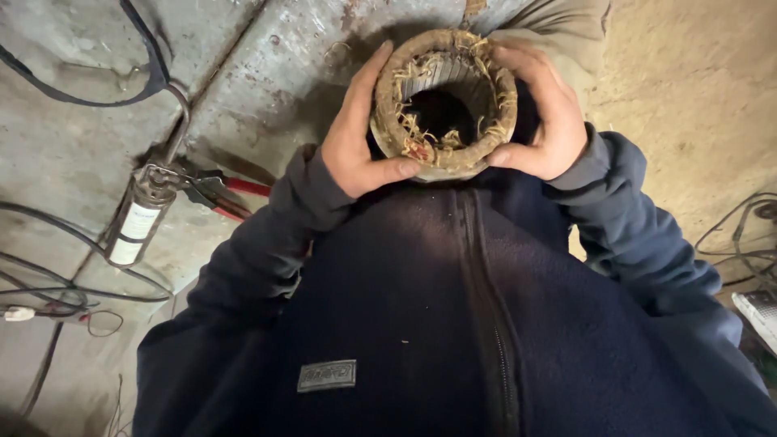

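A hollow, round motor stator wrapped in tan tape, with frayed straw-coloured fibres and copper windings around its dark bore [443, 101], was held upright in front of the chest, its open end turned toward the camera. It was clasped from both sides. The left hand [354, 129] was pressed against the stator's left wall, fingers stretched up along the side and the thumb laid across the lower rim. The right hand [541, 117] was closed around the stator's right wall, fingers curled over the upper rim and the thumb set at the lower edge. Below the stator, a dark navy fleece jacket with a central zip [453, 324] filled much of the view. Well to the left of the stator, on the grey concrete floor [73, 154], a small metal cylinder with a white label [139, 225] was seen, and just beside it lay red-handled pliers [222, 193]. Black cables [97, 97] were looped across the floor further to the left of the stator.
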